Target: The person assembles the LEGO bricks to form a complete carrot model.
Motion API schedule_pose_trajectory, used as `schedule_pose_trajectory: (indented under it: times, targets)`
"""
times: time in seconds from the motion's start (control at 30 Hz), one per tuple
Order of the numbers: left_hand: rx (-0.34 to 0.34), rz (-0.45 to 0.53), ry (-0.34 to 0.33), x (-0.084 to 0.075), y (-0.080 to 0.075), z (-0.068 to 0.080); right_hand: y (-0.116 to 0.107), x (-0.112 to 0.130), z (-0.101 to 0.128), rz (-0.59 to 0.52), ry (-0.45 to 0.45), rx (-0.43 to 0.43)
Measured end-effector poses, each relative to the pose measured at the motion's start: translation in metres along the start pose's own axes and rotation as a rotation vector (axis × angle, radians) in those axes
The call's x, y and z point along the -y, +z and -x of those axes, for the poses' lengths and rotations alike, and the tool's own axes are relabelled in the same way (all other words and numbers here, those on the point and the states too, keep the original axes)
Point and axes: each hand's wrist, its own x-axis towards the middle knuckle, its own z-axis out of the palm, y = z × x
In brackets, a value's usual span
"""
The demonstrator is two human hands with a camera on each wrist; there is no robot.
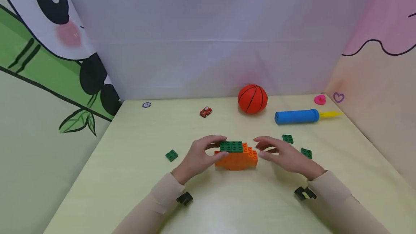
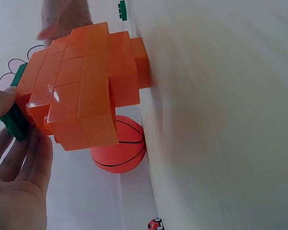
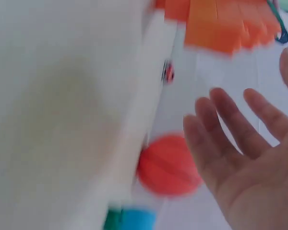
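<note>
An orange stack of toy building bricks [image 1: 235, 161], stepped at its ends, stands upright on the table, and its narrower foot shows in the left wrist view. Green bricks [image 1: 231, 147] sit along the stack's top. My left hand [image 1: 203, 156] pinches these green bricks at their left end, thumb on the near side and fingers behind. To the right of the orange stack, my right hand [image 1: 281, 152] hovers with fingers spread and nothing in it. The right wrist view shows its bare palm [image 3: 259, 187] apart from the bricks.
Loose green bricks lie on the table: one at left [image 1: 171, 155], two at right, [image 1: 287, 138] the farther brick. Behind are a red toy car [image 1: 206, 112], an orange-red ball [image 1: 252, 99], a blue pump [image 1: 297, 116] and a pink toy [image 1: 320, 99]. Printed walls enclose the table.
</note>
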Motion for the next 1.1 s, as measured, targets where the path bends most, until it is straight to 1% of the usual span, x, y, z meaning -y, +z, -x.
schedule_pose_trajectory:
  times: [0.07,0.13,0.17,0.2,0.27,0.3,0.37,0.47,0.63,0.7,0.77,0.87,0.93,1.03,1.1]
  targets:
    - [0.000,0.000,-0.007,0.001,0.001,0.000,-0.019,-0.012,0.013,0.091,0.034,-0.058]
    - [0.005,0.005,-0.008,0.002,0.002,0.000,-0.038,-0.028,0.029,0.229,0.099,-0.109]
    - [0.006,0.009,-0.007,0.002,0.002,0.000,-0.046,-0.035,0.037,0.290,0.140,-0.119]
    - [0.007,0.013,-0.005,0.002,0.003,-0.001,-0.053,-0.042,0.044,0.348,0.184,-0.112]
    - [0.010,0.020,-0.005,0.002,0.003,-0.001,-0.062,-0.054,0.056,0.418,0.255,-0.079]
    - [0.009,0.023,-0.007,0.002,0.003,-0.001,-0.064,-0.059,0.060,0.436,0.280,-0.057]
    - [0.005,0.030,-0.006,0.002,0.003,-0.002,-0.064,-0.067,0.063,0.428,0.299,-0.031]
    - [0.004,0.042,0.000,0.002,0.002,-0.002,-0.061,-0.073,0.061,0.411,0.282,-0.039]
    - [0.002,0.050,0.006,0.001,-0.001,-0.002,-0.056,-0.073,0.049,0.388,0.278,-0.043]
    - [0.001,0.046,0.011,0.000,-0.001,-0.002,-0.055,-0.069,0.046,0.372,0.251,-0.051]
    - [0.005,0.041,0.017,0.000,-0.001,-0.002,-0.052,-0.061,0.043,0.344,0.193,-0.087]
    - [0.009,0.034,0.018,-0.001,0.000,-0.002,-0.041,-0.039,0.038,0.269,0.071,-0.170]
    - [0.007,0.031,0.014,-0.002,0.000,-0.001,-0.031,-0.020,0.031,0.208,-0.028,-0.210]
    - [0.003,0.032,0.005,-0.002,0.000,-0.001,-0.016,0.006,0.017,0.149,-0.174,-0.230]
    - [0.006,0.039,0.003,-0.002,0.000,-0.001,-0.008,0.017,0.007,0.137,-0.260,-0.229]
